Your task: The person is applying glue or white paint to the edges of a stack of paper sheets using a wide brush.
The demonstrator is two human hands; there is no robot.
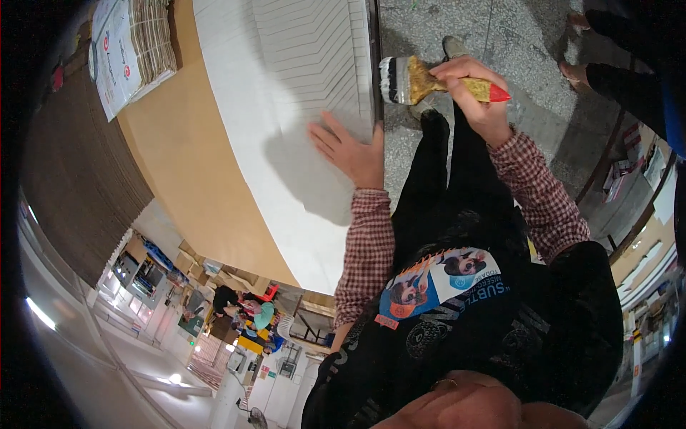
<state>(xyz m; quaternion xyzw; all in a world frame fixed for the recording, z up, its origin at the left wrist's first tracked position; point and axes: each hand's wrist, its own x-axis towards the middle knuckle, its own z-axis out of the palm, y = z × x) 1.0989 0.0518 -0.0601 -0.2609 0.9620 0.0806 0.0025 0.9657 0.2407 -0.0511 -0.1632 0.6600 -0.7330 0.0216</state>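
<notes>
The right hand is curled firmly around a paintbrush beside the white sheet. Empty, the left hand spreads its fingers over the sheet.

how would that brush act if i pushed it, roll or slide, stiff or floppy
The brush would likely slide more than roll, its head being broader than its handle. The handle looks straight and solid, so probably stiff; the white-streaked bristles may bend and smear.
</notes>
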